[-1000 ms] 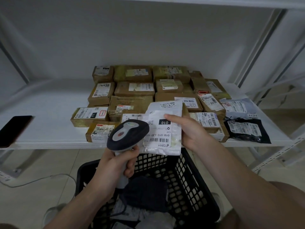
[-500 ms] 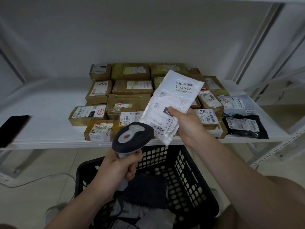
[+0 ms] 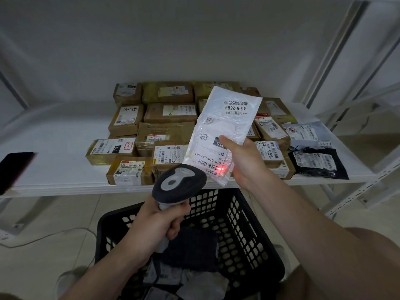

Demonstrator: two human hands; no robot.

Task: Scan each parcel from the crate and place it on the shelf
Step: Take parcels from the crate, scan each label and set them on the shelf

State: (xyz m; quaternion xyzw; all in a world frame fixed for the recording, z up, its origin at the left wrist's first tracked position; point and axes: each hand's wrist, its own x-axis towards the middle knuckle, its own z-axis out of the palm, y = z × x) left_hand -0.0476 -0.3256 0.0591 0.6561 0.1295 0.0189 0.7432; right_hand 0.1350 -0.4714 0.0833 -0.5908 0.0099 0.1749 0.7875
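My right hand (image 3: 243, 163) grips a white plastic parcel (image 3: 225, 126) by its lower right edge and holds it upright and tilted above the front of the white shelf (image 3: 54, 161). A red scanner dot glows on the parcel's label near its bottom corner. My left hand (image 3: 158, 221) grips the handle of a black and grey barcode scanner (image 3: 178, 184), whose head points at that label from just below and left. Under both hands stands the black perforated crate (image 3: 249, 230), holding a dark parcel (image 3: 192, 247) and several pale ones.
Many brown taped boxes (image 3: 168, 135) fill the shelf's middle and back. A grey bag (image 3: 305, 133) and a black bag (image 3: 318, 162) lie at its right end. A black phone (image 3: 15, 167) rests at the left edge. A cable runs over the tiled floor.
My right hand has lifted the white parcel from a folded, lower pose and straightened it out. The scanner has moved up and right, and a red dot now shines on the label.
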